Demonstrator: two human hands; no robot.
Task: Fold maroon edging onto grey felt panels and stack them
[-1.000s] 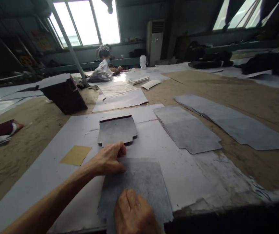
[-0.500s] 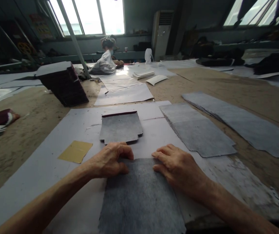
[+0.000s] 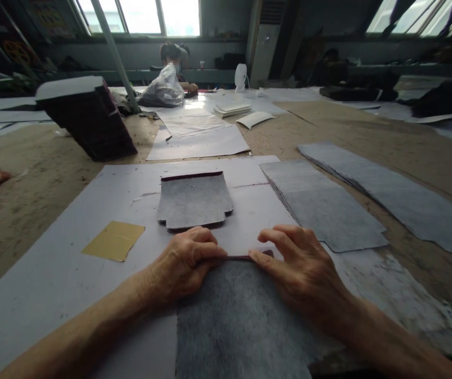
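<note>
Pinching with both hands, our left hand (image 3: 184,263) and right hand (image 3: 302,268) grip the far edge of the grey sheet (image 3: 237,321) lying on the counter (image 3: 32,205) before us. We judge this an edge fold in hand; next it calls for even pressure along that edge.

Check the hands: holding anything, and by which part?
Both the left hand and right hand pinch the far edge of the grey sheet, folding its dark strip over.
</note>
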